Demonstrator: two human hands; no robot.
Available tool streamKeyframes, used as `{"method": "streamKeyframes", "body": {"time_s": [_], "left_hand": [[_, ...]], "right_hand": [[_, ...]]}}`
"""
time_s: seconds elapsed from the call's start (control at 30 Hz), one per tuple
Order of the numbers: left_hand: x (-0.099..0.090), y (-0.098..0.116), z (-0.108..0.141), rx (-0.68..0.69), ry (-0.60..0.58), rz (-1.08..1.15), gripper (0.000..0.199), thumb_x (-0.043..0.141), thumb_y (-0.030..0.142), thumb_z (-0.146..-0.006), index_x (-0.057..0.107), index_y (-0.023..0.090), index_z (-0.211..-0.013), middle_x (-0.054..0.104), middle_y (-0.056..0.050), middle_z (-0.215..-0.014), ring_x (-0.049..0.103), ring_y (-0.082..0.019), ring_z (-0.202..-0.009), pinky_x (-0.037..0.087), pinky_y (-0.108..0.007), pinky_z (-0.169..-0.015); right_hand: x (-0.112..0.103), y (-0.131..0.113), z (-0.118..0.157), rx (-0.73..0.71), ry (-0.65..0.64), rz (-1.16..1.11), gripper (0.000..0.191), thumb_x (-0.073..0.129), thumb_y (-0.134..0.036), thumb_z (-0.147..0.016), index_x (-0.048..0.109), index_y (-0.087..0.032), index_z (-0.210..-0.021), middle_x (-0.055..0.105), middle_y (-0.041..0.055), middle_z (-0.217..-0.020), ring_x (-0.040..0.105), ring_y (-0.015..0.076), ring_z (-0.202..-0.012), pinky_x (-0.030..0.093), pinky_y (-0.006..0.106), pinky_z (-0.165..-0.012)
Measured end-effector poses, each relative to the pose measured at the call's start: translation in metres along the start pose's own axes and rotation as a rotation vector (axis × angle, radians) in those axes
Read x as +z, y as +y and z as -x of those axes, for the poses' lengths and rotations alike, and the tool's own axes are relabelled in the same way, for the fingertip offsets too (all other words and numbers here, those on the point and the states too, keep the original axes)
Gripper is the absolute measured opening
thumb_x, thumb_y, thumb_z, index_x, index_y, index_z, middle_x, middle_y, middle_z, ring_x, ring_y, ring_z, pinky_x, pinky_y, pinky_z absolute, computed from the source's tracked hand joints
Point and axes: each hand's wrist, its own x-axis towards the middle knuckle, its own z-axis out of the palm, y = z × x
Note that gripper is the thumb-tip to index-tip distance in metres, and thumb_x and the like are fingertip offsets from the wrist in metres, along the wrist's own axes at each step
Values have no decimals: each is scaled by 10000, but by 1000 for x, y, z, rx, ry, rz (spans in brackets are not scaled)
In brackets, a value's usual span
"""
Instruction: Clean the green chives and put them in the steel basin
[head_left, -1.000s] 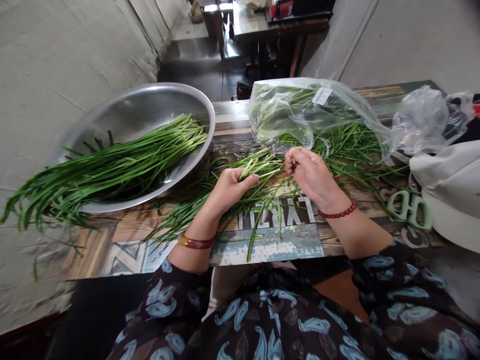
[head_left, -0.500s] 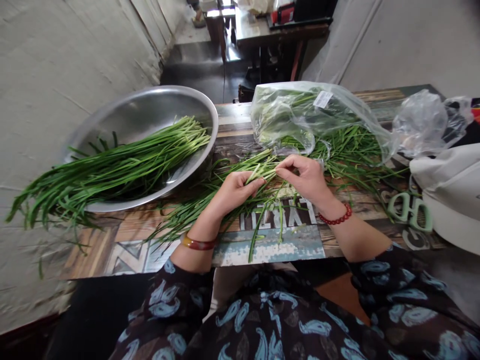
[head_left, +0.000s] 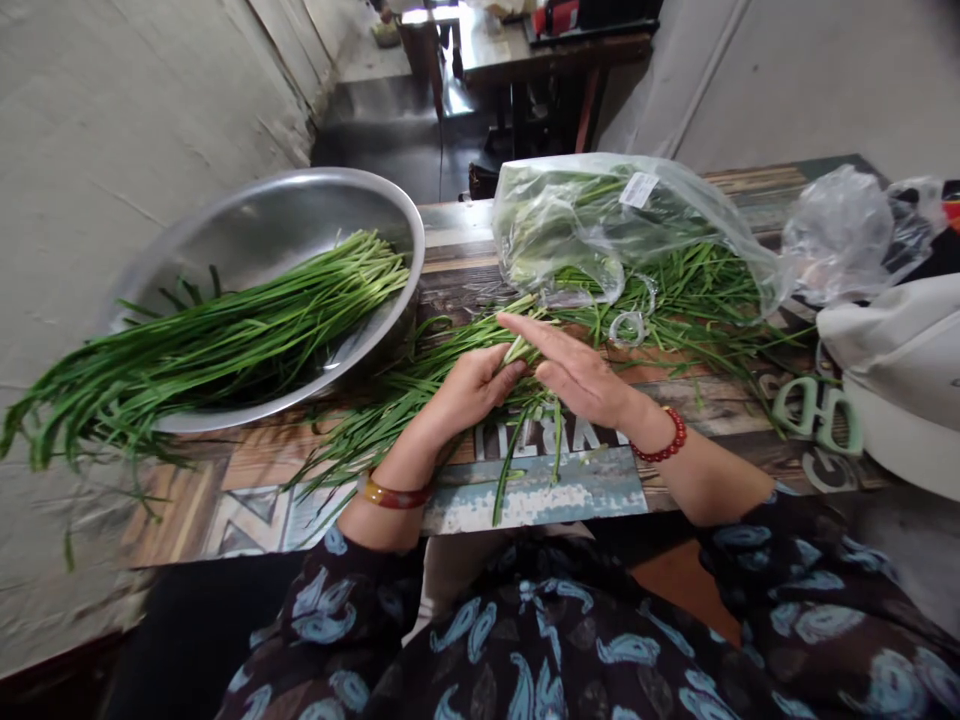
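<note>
My left hand (head_left: 480, 384) is closed around a small bunch of garlic chives (head_left: 516, 352), their pale stem ends pointing up and right. My right hand (head_left: 577, 372) is stretched out flat beside those ends, its fingers straight and the palm turned toward the bunch. Whether the palm touches the stems I cannot tell. Under both hands lies a loose heap of chives (head_left: 390, 420) on the patterned tabletop (head_left: 555, 490). Loose trimmed bits are scattered just in front of the hands.
At left a large steel basin (head_left: 300, 195) holds a thick bundle of chives (head_left: 277, 320), leaves hanging over its rim. A clear plastic bag (head_left: 570, 200) of chives lies behind my hands. Green-handled scissors (head_left: 817, 415), a white cap (head_left: 900, 370) and a crumpled bag (head_left: 840, 235) are at right.
My right hand has gone from pinching at the stem ends to lying stretched out flat, moving left over the bunch. My left hand keeps hold of the chives.
</note>
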Motion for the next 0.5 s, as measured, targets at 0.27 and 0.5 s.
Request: {"method": "streamKeyframes", "body": {"time_s": [0.27,0.5], "left_hand": [[-11,-12,-4,-68,293,60,308,489,450,-924,567,182,-793,365,55,-545,332,-98,-508,270,-225,-498],[-8,-10,-5,-34,333,-20,274,545,390,-884,622,152,-774,533,19,-641,461,-110,-617,366,-221,-594]], "right_hand": [[-19,32,3,184,286,219,255,515,-359,-963,733,-233,-999,728,57,-931,669,201,-882,532,370,-822],[-17,51,9,87,18,631,167,592,-209,-892,752,-210,-941,676,89,-927,593,246,-880,455,408,-810]]}}
